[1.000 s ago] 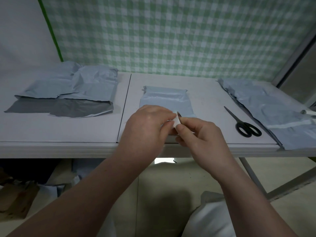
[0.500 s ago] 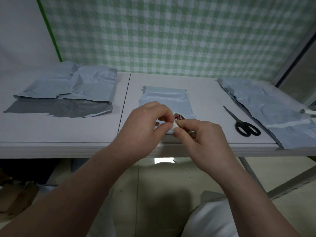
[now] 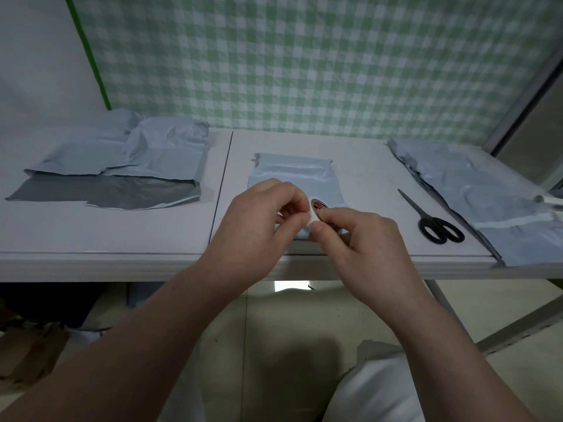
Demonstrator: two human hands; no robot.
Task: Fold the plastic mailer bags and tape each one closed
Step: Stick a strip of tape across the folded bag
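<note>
Left hand (image 3: 259, 220) and right hand (image 3: 365, 245) each hold the tape roll (image 3: 316, 208) in a pinching grip; its red label, unreadable, was edge-on a second ago and now faces up

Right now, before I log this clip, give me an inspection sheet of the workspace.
Surface: white table, seam left of centre.
Job's things: folded mailer at centre; tape roll above its near end; crumpled mailers left; flat mailers right; scissors beside them.
Clutter: small white object at the right edge, unidentifiable.
Hands: left hand pinches at the tape roll; right hand holds it.
Cables: nothing seen.
Surroundings: green checked cloth behind; cardboard on the floor, lower left.
</note>
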